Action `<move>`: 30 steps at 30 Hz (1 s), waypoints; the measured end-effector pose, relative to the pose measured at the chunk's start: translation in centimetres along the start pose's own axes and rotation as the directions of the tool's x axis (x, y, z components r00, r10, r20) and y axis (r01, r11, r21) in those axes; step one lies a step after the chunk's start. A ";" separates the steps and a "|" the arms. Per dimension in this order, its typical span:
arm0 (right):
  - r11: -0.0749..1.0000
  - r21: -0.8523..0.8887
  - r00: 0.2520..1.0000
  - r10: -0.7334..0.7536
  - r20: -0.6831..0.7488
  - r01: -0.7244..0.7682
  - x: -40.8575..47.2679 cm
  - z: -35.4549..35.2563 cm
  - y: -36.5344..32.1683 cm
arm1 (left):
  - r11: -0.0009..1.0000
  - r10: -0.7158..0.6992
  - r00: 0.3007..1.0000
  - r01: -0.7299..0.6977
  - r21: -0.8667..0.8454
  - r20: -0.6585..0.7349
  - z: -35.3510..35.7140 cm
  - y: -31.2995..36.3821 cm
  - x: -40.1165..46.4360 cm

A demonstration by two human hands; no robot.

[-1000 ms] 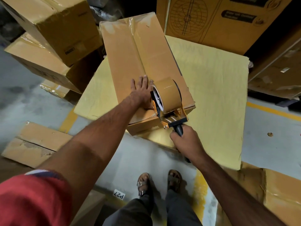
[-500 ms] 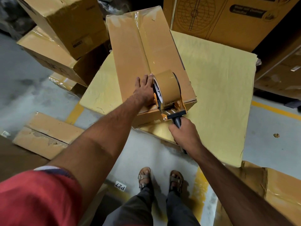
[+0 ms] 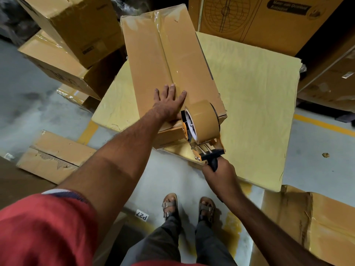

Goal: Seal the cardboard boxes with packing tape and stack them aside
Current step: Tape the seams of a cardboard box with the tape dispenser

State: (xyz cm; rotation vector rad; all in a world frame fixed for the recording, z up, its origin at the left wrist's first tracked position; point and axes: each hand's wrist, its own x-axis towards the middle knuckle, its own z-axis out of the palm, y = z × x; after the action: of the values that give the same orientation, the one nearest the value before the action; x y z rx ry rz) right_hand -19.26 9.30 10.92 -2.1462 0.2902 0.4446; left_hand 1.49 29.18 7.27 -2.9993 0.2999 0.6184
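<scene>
A long brown cardboard box (image 3: 153, 60) lies on a big yellow flat carton (image 3: 249, 96), with glossy tape running down its centre seam. My left hand (image 3: 170, 101) presses flat on the box's near end, fingers spread over the tape. My right hand (image 3: 221, 173) grips the black handle of an orange tape dispenser (image 3: 199, 129) carrying a brown tape roll. The dispenser sits at the box's near edge, tilted over the end face.
Taped boxes (image 3: 63, 35) are piled at the upper left. A printed carton (image 3: 259, 22) stands behind. Torn flat cardboard (image 3: 53, 156) lies on the floor at left, another box (image 3: 311, 225) at lower right. My sandalled feet (image 3: 188, 206) stand on grey concrete.
The dispenser has been pulled back toward me, off the box top and over its near edge. My left hand has spread flatter and slid a little up the taped seam.
</scene>
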 end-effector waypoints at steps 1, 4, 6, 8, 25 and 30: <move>1.000 -0.020 1.000 0.006 0.001 -0.006 -0.1 0.1 0.5 | 1.000 0.001 1.000 -0.001 0.001 0.002 0.0 0.0 0.0; 1.000 -0.019 1.000 -0.011 -0.014 0.011 -0.5 0.9 2.0 | 1.000 -0.004 1.000 0.004 -0.002 -0.008 0.3 -0.1 0.2; 1.000 0.008 0.999 -0.030 -0.023 0.030 -0.8 1.5 2.9 | 1.000 -0.007 1.000 0.007 0.001 -0.009 0.5 -0.3 0.3; 0.999 0.031 0.999 -0.042 -0.031 0.042 -1.0 2.2 4.2 | 1.000 -0.005 1.000 0.005 0.005 -0.007 0.6 -0.4 0.4; 0.999 0.032 0.999 -0.027 0.016 0.027 2.0 4.2 8.8 | 0.988 0.091 0.989 -0.104 -0.118 -0.114 1.5 1.2 -3.0; 0.999 0.041 1.000 -0.015 0.001 0.015 2.0 3.9 8.6 | 0.954 0.269 0.944 -0.289 -0.083 -0.191 1.9 0.8 -4.7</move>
State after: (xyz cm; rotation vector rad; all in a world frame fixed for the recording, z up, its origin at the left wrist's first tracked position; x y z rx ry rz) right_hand -21.41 7.58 1.69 -2.1066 0.2797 0.4278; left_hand -3.66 29.44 7.34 -3.1505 0.7370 0.3949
